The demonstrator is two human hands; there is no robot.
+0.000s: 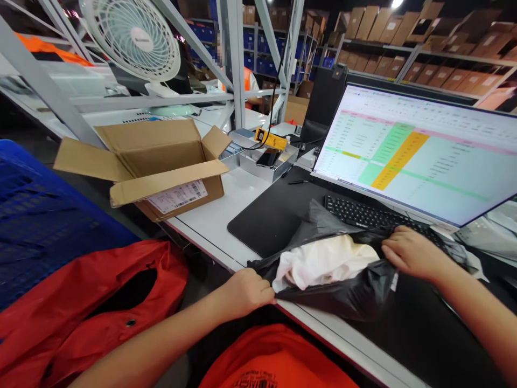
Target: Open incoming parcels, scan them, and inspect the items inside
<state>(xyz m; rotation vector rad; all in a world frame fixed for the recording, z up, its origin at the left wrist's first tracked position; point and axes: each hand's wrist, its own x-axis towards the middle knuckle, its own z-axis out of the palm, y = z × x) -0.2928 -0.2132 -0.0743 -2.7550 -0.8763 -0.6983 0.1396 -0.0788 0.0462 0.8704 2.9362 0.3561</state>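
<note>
A black plastic bag (351, 296) lies at the front edge of the desk, its mouth stretched wide between my hands. Inside it shows bundled white cloth (327, 261), crumpled, with a pinkish tint at the left end. My left hand (248, 291) is closed on the bag's left edge, just over the desk's rim. At the opposite side my right hand (410, 250) grips the bag's right edge, close to the keyboard. The lower part of the cloth is hidden by the plastic.
An open cardboard box (181, 188) stands on the desk at left. Behind the bag are a black keyboard (363, 213), a monitor (420, 156) and a dark mat (266, 221). A blue crate (52, 226) and a red bag (133, 302) are at lower left. A person (247, 81) is beyond the frame.
</note>
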